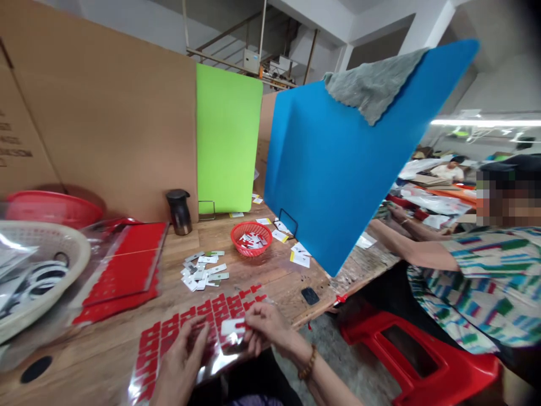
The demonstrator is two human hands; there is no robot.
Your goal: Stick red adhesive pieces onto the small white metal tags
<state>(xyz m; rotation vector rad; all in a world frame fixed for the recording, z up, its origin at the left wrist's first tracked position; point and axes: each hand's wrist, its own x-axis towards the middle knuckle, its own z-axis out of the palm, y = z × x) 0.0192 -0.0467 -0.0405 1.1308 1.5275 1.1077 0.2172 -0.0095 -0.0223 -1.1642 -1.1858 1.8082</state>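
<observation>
A clear sheet with rows of red stickers [172,330] lies at the table's front edge. Over its left part rests my left hand [185,358], thumb and fingers apart, with nothing seen between them. My right hand [266,329], with a beaded bracelet on its wrist, pinches a small white card [233,328] with a red piece at its right end, above the sheet. Behind the sheet lies a loose pile of white tags [204,273]. Further back, a red basket [251,251] holds more small white and red pieces.
Red sheets [120,265] and a white basket [80,270] stand left; a dark jug [180,212] is behind. Green [228,141] and blue boards [338,152] rise beyond. At right are a person [477,270] and a red stool [422,361].
</observation>
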